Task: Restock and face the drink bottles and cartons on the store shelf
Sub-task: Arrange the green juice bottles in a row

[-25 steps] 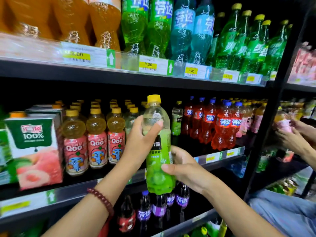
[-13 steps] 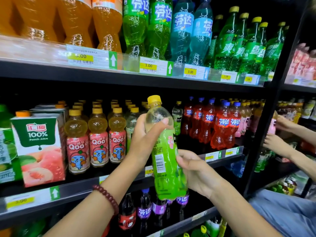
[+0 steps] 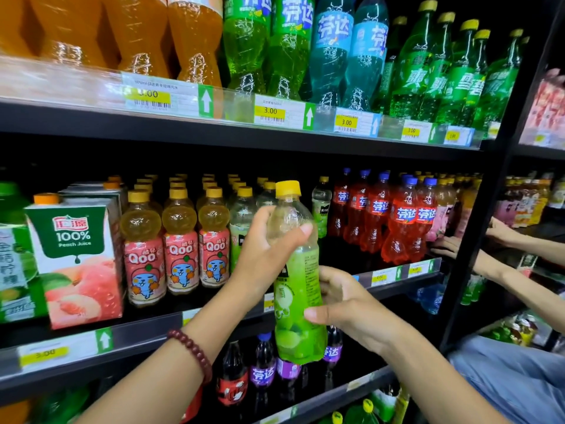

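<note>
A green grape-drink bottle (image 3: pixel 298 283) with a yellow cap is held upright in front of the middle shelf (image 3: pixel 146 335). My left hand (image 3: pixel 263 252) grips its upper part, thumb across the front. My right hand (image 3: pixel 342 301) holds its lower half from the right side. Behind it on the shelf stand more bottles of the same drink (image 3: pixel 321 209), rows of Qoo bottles (image 3: pixel 180 240) to the left and red soda bottles (image 3: pixel 400 221) to the right. Peach juice cartons (image 3: pixel 76 258) stand at the far left.
The top shelf carries orange, green and blue soda bottles (image 3: pixel 290 47) behind price tags. Dark and purple soda bottles (image 3: pixel 263 371) fill the shelf below. At the right, another person's hands (image 3: pixel 449 246) reach into the shelves beside a black upright post (image 3: pixel 489 209).
The bottle has been turned in my hands: its barcode side faced me half a second ago, now another side of the label shows. It also stands straighter.
</note>
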The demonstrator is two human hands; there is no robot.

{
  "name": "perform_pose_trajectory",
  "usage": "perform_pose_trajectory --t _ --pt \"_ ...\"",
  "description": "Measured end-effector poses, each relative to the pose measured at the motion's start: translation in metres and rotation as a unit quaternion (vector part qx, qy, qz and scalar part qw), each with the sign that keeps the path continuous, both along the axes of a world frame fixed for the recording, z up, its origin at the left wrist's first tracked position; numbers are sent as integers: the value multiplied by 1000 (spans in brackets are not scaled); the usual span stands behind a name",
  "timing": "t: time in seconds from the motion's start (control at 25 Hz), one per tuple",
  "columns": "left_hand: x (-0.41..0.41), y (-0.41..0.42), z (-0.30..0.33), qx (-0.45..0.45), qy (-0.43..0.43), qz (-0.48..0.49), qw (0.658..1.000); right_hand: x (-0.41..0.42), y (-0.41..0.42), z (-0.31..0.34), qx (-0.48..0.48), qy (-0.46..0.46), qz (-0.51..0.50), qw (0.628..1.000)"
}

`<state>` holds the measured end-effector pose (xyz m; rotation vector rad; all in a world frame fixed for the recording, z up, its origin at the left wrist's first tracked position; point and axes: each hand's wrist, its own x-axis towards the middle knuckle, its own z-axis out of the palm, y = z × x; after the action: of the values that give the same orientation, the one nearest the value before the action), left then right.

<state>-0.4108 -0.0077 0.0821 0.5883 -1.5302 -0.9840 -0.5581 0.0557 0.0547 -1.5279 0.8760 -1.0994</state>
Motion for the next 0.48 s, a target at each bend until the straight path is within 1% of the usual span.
perform_pose_trajectory --t 0.08,0.16,0.2,0.24,0.28,0.36,0.4,0.48 --pt "-2 3 0 -22 -66 34 997 9 0 -4 -56 67 -123 989" --pt "-4 1 2 -24 -91 88 992 19 -1 -7 -131 171 -249 944" --pt "-4 -1 3 -18 -79 103 991 20 0 -6 -151 204 -276 927" --pt "-3 -4 4 -16 -54 102 993 19 -1 -6 -150 213 -269 927" --pt "-1 -6 3 -10 -26 88 996 16 -1 -3 -125 190 -230 946" --pt "2 -13 1 11 11 53 998 8 0 2 -44 108 -103 988" --pt "1 -15 0 20 16 40 999 4 -1 4 -19 95 -64 993" --pt "-4 -18 -2 20 4 33 999 0 -5 1 -28 103 -57 993"
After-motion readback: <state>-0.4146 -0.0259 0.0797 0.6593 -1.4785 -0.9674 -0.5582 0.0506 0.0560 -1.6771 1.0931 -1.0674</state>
